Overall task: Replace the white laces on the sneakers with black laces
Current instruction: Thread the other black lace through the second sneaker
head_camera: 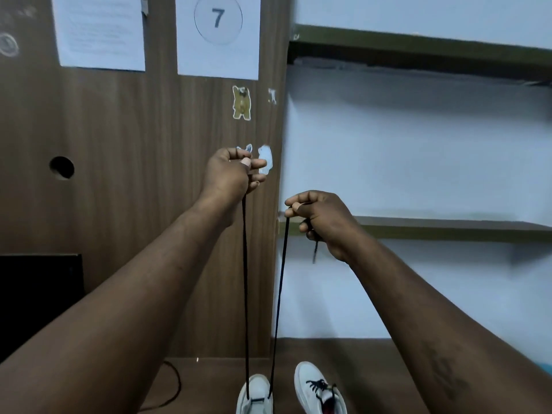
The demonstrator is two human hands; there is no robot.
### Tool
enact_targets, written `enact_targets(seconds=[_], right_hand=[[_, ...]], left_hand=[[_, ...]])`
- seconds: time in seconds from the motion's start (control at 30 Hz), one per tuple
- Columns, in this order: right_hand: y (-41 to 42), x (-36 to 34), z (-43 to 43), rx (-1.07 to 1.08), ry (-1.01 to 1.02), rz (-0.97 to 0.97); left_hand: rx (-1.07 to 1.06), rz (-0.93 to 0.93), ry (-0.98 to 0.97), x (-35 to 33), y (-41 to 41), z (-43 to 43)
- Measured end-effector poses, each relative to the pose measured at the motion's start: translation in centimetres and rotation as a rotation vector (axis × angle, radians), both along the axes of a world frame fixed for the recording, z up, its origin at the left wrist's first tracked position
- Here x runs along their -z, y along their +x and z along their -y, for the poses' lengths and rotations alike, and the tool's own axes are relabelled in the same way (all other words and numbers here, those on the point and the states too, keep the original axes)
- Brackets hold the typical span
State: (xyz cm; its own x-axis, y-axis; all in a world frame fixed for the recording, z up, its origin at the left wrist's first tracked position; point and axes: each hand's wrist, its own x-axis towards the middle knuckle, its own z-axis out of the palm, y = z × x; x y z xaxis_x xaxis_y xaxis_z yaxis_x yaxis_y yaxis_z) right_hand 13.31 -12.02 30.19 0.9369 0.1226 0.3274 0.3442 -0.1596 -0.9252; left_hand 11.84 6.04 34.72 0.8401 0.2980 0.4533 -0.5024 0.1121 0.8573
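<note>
**On the table's near edge: evening up the lace in the second shoe**

At the left, raised in front of the wooden panel, the left hand point(230, 171) has its grip clamped on one end of the black lace point(245, 279), thumb pressed to curled fingers. From there the strand drops straight to the left shoe point(255, 395), which stands at the bottom edge on the table point(373, 369). A black bar crosses its lowest eyelets, and the second strand rises from it to the right hand point(316, 216). That hand is held a little lower, its grip pinched on the lace between thumb and forefinger, with a short tail hanging below the palm. Just beside the left shoe, the right shoe point(319, 389) shows black crossings up its front. No white lace is in view.

The step in hand looks like pulling both ends taut to match their lengths after the first pass through the bottom holes. With the right shoe seemingly done, the job is past halfway. Next, the hands must come down to the shoe, and one tip must be crossed over and fed through the next eyelet on the opposite side. This calls for a fine pinch near the tip and steady tension on the other strand.
</note>
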Motion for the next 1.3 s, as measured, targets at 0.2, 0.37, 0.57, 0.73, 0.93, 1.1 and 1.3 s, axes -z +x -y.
enact_targets(seconds=[0.2,0.37,0.57,0.73,0.93,1.1,1.3], right_hand=[[-1.1,-3.2,-0.7,0.013,0.029,0.040],[-1.7,-5.5,-1.1,-0.010,0.057,0.085],[-2.6,-7.3,-1.6,-0.040,0.098,0.174],[-2.7,-7.7,-2.1,0.028,0.033,0.277],[-2.0,-7.1,-2.3,0.215,-0.251,0.373],[-1.7,-7.9,-2.2,0.277,-0.163,0.349],[-1.6,-10.3,-2.0,0.297,-0.119,0.373]], left_hand=[[0.003,-0.016,0.141,-1.7,-0.9,-0.3],[-0.047,0.001,0.238,-2.6,-1.5,-0.4],[-0.155,0.071,0.345,-3.5,-1.9,-0.8],[-0.162,0.101,0.336,-3.6,-1.9,-0.6],[-0.128,0.113,0.277,-3.3,-1.8,-0.1],[-0.123,0.071,0.201,-3.3,-1.2,0.3],[-0.131,0.067,0.183,-3.4,-0.6,0.0]])
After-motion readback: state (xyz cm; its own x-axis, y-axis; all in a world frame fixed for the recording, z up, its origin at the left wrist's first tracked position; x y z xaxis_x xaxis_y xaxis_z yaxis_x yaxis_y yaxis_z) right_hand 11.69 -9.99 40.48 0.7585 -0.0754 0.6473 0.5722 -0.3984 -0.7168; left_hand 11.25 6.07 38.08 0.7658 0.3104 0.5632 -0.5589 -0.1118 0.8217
